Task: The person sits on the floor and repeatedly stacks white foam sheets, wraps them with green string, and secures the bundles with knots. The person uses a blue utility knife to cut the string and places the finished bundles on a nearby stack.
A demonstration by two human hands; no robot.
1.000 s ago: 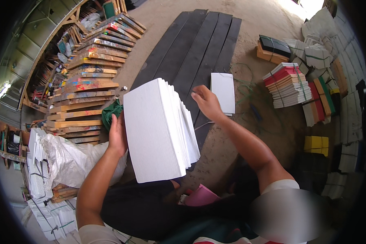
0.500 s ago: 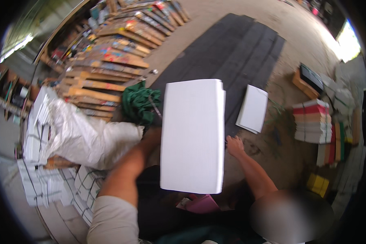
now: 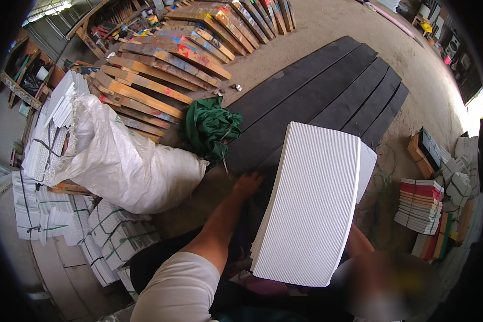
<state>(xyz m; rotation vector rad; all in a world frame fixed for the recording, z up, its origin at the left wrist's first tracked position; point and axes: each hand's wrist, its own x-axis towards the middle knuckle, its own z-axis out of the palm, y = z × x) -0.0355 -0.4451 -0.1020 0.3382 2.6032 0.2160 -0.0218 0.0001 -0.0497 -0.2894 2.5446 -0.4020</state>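
In front of me is a thick stack of white ribbed sheets, tilted, with its long side running away from me. Just left of its far part is my left hand, its fingers loosely stretched toward the stack and a dark gap between them; I see nothing in it. My right forearm passes behind the stack's right edge, which hides that hand and whatever it may touch. A smooth white sheet shows from behind the stack's upper right edge. Something pink lies below the stack's near end.
Long dark mats cover the floor ahead. Beside them sit a crumpled green cloth and rows of paint-stained wooden boards. A large white sack and strapped white bundles are at left; a tied multicoloured bundle stands right.
The stack now appears further right and more tilted, covering most of the smooth white sheet. My left hand has come into sight; my right hand has gone behind the stack. The whole view has shifted.
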